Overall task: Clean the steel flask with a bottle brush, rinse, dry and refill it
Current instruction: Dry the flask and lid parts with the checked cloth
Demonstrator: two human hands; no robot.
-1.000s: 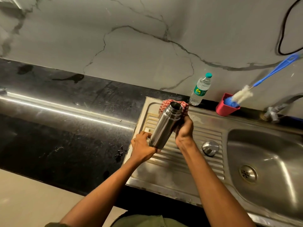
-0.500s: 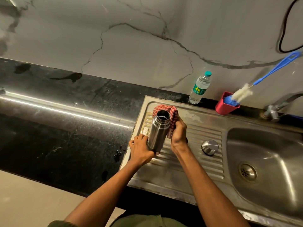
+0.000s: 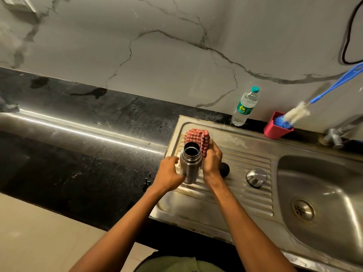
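My left hand [image 3: 170,174] grips the open steel flask [image 3: 190,163] upright over the sink's drainboard [image 3: 245,185]. My right hand [image 3: 213,161] presses a red checked cloth [image 3: 197,137] against it. Beyond, the bottle brush [image 3: 298,114] leans in a red cup [image 3: 275,129].

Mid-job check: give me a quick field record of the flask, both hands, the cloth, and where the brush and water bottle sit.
flask: steel flask, upright, mouth open, over the drainboard
left hand: left hand grips the flask's lower body
right hand: right hand presses the checked cloth against the flask's side
brush: bottle brush stands in the red cup by the wall
water bottle: plastic bottle, capped, at the drainboard's back edge
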